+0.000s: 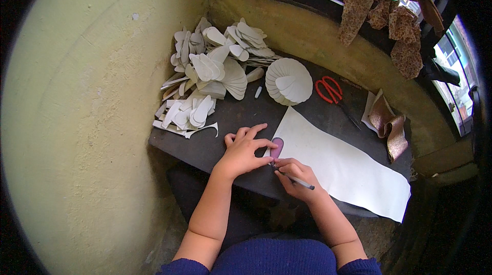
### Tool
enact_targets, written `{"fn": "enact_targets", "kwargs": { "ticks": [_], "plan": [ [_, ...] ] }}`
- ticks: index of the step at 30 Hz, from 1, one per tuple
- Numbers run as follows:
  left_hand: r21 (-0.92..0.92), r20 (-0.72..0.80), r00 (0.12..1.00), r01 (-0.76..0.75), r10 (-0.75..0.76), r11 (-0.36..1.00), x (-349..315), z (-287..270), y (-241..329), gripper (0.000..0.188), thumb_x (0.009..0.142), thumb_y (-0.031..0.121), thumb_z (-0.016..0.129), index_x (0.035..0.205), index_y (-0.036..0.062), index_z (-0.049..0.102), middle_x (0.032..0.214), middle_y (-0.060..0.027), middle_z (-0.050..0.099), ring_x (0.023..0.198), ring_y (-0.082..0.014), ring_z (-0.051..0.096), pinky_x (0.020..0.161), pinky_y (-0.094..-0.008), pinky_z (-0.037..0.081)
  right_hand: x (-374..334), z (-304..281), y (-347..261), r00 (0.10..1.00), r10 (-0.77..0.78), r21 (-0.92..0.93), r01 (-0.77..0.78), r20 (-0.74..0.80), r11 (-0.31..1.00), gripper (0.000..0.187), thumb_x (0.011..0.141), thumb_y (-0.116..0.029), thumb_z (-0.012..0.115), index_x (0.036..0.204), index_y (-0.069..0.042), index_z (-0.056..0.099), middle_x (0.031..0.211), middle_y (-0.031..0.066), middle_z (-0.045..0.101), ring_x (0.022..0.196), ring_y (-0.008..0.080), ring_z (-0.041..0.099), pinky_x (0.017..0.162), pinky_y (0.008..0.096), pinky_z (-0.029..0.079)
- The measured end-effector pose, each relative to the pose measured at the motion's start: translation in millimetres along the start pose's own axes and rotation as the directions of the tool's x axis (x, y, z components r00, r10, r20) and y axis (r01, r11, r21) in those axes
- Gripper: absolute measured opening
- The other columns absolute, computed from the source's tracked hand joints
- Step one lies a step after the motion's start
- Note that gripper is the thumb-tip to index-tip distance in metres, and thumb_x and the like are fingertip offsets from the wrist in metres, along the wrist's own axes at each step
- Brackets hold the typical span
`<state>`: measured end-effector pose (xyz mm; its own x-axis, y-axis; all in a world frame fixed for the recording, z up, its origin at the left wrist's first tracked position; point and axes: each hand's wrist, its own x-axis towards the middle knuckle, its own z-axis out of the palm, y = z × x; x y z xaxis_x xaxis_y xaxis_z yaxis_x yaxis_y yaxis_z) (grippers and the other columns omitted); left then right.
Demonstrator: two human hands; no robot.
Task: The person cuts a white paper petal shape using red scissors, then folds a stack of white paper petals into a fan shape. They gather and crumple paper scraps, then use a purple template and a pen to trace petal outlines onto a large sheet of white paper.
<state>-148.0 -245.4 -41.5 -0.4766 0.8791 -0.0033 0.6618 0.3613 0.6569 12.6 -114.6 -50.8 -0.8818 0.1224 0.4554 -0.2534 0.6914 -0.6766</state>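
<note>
A long white sheet (341,170) lies across the dark table, its right end reaching past the front edge. On its left end rests a small purple sole-shaped template (277,147). My left hand (243,151) keeps the template in place with thumb and index finger, while its other fingers spread over the tabletop. In my right hand (300,176) a pen (297,180) with a dark end is gripped, its tip down at the template's lower edge. The tip itself is partly hidden by my fingers.
Piles of white sole-shaped cut pieces (207,65) fill the back left by the wall. A fanned round stack (289,81), a small white stick (258,92) and red-handled scissors (329,90) lie behind the sheet. Shiny brown material (389,126) sits at right; patterned scraps (405,29) hang above.
</note>
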Motion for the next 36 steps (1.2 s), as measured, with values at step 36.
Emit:
{"fn": "enact_targets", "kwargs": {
  "ticks": [36],
  "plan": [
    [-0.008, 0.025, 1.0, -0.01, 0.011, 1.0, -0.6, -2.5, -2.0, 0.035, 0.07, 0.033, 0.076, 0.104, 0.0331, 0.07, 0.144, -0.0037, 0.041, 0.13, -0.025, 0.035, 0.101, -0.0487, 0.02, 42.3, -29.6, -7.7, 0.905, 0.185, -0.06, -0.175, 0.384, 0.983, 0.025, 0.082, -0.009, 0.067, 0.098, -0.007, 0.049, 0.088, 0.0156, 0.064, 0.08, 0.0379, 0.064, 0.067, 0.0431, 0.052]
  ]
}}
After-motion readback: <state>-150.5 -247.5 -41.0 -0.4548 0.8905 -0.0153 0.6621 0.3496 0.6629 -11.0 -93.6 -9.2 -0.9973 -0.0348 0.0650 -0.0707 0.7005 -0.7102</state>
